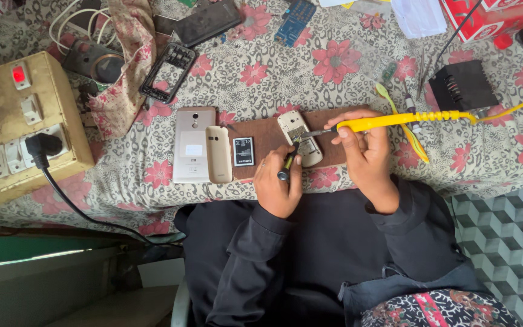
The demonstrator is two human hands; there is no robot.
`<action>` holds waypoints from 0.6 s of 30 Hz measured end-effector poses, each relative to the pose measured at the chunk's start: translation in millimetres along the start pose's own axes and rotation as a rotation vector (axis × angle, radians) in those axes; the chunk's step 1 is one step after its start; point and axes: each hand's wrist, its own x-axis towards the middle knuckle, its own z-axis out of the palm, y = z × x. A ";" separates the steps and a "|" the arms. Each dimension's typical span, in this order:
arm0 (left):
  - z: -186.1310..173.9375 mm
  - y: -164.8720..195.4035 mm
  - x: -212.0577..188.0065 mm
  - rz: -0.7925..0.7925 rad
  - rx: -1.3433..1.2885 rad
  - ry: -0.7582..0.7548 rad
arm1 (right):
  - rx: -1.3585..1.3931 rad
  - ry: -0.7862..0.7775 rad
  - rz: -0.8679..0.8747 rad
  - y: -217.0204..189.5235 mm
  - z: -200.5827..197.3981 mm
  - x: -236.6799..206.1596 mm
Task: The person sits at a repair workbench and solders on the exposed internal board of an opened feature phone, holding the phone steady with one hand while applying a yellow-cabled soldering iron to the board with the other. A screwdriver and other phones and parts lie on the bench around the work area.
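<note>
Floral cloth covers the surface point(334, 54). On a brown board point(261, 136), an opened small phone point(298, 136) lies mid-repair: right hand point(367, 151) grips a yellow soldering iron point(394, 121) at it; left hand point(279, 178) clasps a green-handled tool point(287, 165). Battery point(244, 151) and back cover point(218, 154) lie alongside, unfitted.

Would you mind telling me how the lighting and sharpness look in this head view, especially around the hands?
In the head view, light is soft and even, with only faint shadows under the left hand and right hand; the yellow soldering iron and opened phone are reasonably sharp; the table edges bow slightly from wide-angle distortion; the lower left corner is dim.
</note>
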 end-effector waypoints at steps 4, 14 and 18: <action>-0.8 1.6 0.4 -0.004 -0.007 -0.001 | 0.006 -0.008 -0.005 1.0 -0.7 -1.3; -1.3 2.6 1.2 -0.008 0.002 -0.007 | -0.082 0.006 -0.063 0.7 0.7 -1.3; -1.1 2.2 0.3 -0.010 0.003 -0.009 | -0.080 0.087 -0.059 -6.0 1.9 -5.1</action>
